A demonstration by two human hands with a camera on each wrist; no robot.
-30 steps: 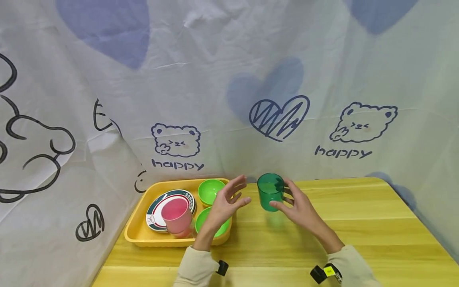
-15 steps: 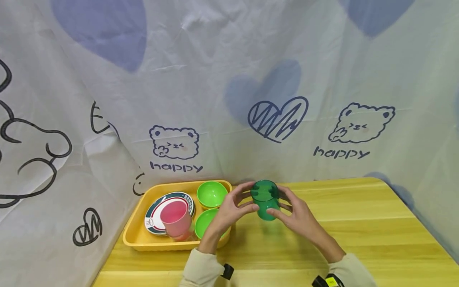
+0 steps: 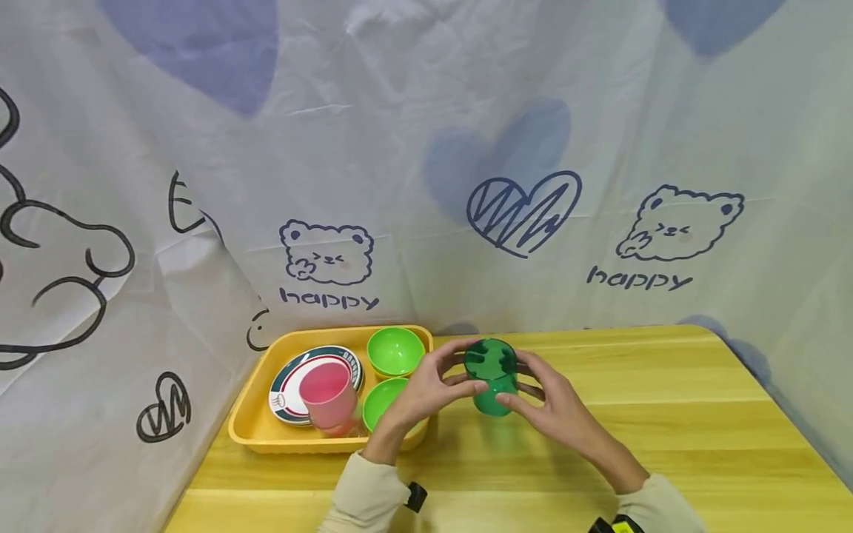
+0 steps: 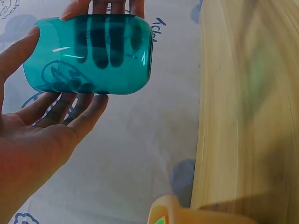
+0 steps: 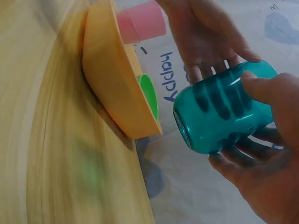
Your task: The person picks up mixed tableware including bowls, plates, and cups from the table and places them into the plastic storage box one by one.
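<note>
A see-through green cup [image 3: 494, 401] is held in the air over the wooden table, to the right of a yellow tray. My left hand [image 3: 432, 389] grips its left side, thumb near the front and fingers behind. From the other side my right hand [image 3: 554, 400] holds it the same way. In the left wrist view the cup [image 4: 93, 56] shows fingers through its clear wall. The right wrist view has the cup [image 5: 210, 116] between both hands, its base well off the tabletop.
The yellow tray [image 3: 243, 429] stands at the left of the table [image 3: 666, 422]. In it are a stack of plates [image 3: 283, 381], a pink cup [image 3: 328, 396] and green bowls [image 3: 395, 352]. A printed cloth [image 3: 426, 296] hangs behind the table.
The left hand has come in from beside the tray and taken hold of the cup's left side. The right hand has moved the cup slightly left and tilted its rim toward me.
</note>
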